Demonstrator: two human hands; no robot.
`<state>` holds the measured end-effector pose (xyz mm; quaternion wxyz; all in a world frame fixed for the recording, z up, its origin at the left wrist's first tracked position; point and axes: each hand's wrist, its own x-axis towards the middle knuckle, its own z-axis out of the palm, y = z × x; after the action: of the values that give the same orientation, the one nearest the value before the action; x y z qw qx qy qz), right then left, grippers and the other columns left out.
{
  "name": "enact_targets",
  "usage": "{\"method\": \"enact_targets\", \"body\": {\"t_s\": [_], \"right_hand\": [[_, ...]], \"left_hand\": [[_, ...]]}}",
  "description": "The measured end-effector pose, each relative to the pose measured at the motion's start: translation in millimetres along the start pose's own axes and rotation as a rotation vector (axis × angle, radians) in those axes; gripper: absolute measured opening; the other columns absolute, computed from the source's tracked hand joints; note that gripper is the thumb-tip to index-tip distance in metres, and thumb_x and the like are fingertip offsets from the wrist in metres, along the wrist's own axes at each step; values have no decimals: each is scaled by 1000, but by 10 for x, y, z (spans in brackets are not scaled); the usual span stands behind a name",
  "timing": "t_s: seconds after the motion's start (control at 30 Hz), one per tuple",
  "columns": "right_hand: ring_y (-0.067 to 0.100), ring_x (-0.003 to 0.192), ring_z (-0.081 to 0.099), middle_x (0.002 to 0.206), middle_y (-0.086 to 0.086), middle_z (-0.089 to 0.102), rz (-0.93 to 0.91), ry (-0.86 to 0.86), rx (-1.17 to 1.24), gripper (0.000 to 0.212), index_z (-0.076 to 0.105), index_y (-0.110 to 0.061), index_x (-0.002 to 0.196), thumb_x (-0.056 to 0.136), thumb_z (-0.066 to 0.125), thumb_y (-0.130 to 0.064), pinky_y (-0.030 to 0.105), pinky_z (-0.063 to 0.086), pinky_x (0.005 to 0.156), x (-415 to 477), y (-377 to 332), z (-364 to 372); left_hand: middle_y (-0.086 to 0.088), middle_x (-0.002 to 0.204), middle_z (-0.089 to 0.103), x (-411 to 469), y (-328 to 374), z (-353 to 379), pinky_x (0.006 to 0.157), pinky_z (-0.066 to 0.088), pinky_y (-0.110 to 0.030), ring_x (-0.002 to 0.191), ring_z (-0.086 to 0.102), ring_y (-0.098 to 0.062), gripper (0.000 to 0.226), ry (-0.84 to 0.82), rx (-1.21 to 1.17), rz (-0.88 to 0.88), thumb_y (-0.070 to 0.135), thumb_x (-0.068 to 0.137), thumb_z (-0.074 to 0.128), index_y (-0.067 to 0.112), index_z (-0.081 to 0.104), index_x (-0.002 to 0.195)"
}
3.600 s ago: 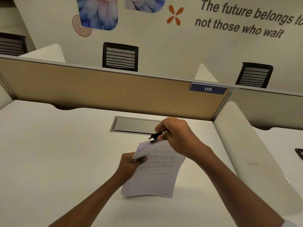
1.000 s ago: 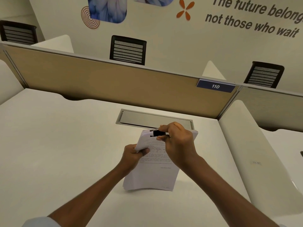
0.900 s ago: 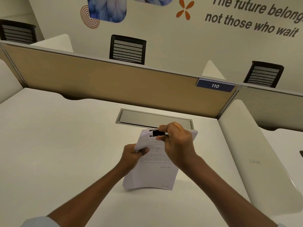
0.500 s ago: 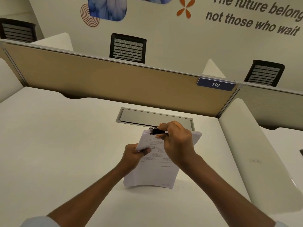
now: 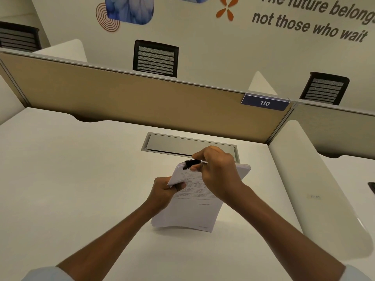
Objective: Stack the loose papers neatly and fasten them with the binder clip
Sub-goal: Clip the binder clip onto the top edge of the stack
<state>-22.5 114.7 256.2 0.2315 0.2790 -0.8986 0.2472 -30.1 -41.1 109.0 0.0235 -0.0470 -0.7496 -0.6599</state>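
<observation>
White printed papers (image 5: pixel 192 207) are held as a stack above the pale desk (image 5: pixel 71 179), just nearer the camera than the grey cable hatch (image 5: pixel 188 144), lower edge touching or almost touching the desktop. The left hand (image 5: pixel 164 192) pinches the stack's left edge, thumb on the top sheet. The right hand (image 5: pixel 218 171) grips the black binder clip (image 5: pixel 190 163), seated on the stack's upper edge beside the hatch.
</observation>
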Motion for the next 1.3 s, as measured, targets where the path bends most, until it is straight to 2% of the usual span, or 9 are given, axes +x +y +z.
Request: {"method": "enact_targets", "body": {"t_s": [0.23, 0.37, 0.57, 0.77, 0.97, 1.13, 1.2, 1.23, 1.3], "right_hand": [[28, 74, 69, 87, 17, 72, 81, -129, 32, 20, 70, 3, 88, 71, 80, 1, 16, 45, 66, 66, 23, -4], [27, 77, 70, 91, 17, 71, 96, -138, 56, 20, 71, 2, 92, 73, 78, 2, 13, 44, 69, 87, 28, -2], [25, 78, 69, 94, 15, 71, 114, -132, 41, 21, 71, -1, 94, 74, 77, 0, 2, 35, 67, 91, 75, 8], [24, 87, 67, 102, 12, 69, 111, -182, 70, 31, 66, -4, 106, 77, 77, -7, 15, 45, 74, 88, 116, 29], [22, 100, 60, 117, 3, 63, 121, -315, 56, 43, 55, -16, 123, 84, 72, -20, 25, 46, 81, 116, 139, 14], [26, 111, 59, 135, -1, 58, 103, -376, -79, 88, 27, -28, 145, 74, 77, -39, 44, 52, 90, 77, 224, 9], [25, 112, 53, 128, 2, 63, 118, -257, -78, 97, 28, -18, 147, 69, 81, -41, 44, 49, 91, 12, 266, 38], [21, 110, 50, 121, 5, 67, 111, -101, -64, 95, 35, -9, 144, 67, 83, -38, 42, 46, 93, -37, 310, 55], [17, 104, 53, 108, 11, 70, 93, 353, -51, 77, 48, 2, 130, 69, 83, -29, 38, 39, 95, -183, 446, 98]], "left_hand": [[24, 69, 70, -1, -31, 1, 63, 55, -11, 73, 68, 2, 32, 15, 27, -9, 5, 87, 66, 36, 67, 84], [13, 77, 68, 5, -38, 1, 63, 55, -12, 72, 68, 2, 31, 35, 28, -1, 4, 86, 67, 36, 67, 85], [24, 75, 69, -7, -49, -4, 64, 55, -12, 74, 69, 1, 39, 39, 23, -7, 5, 87, 66, 44, 67, 84], [29, 75, 71, 5, -42, -12, 63, 54, -11, 75, 69, 1, 37, 31, 29, -1, 4, 87, 66, 40, 68, 84], [30, 73, 70, 11, -23, -22, 61, 53, -9, 74, 69, 2, 34, 42, 36, -5, 3, 87, 65, 36, 67, 84], [23, 68, 71, 23, -16, -25, 57, 52, -11, 67, 68, -1, 33, 59, 22, -15, 0, 87, 65, 32, 70, 78], [22, 70, 72, 27, -7, -26, 58, 53, -13, 69, 69, -2, 35, 59, 10, -22, 0, 87, 65, 34, 70, 79], [21, 71, 73, 31, -5, -27, 59, 54, -14, 69, 69, -3, 36, 59, 1, -29, 1, 87, 65, 36, 71, 78], [18, 73, 74, 41, -8, -31, 61, 56, -17, 70, 70, -5, 40, 58, -22, -49, 4, 86, 67, 41, 73, 73]]}}
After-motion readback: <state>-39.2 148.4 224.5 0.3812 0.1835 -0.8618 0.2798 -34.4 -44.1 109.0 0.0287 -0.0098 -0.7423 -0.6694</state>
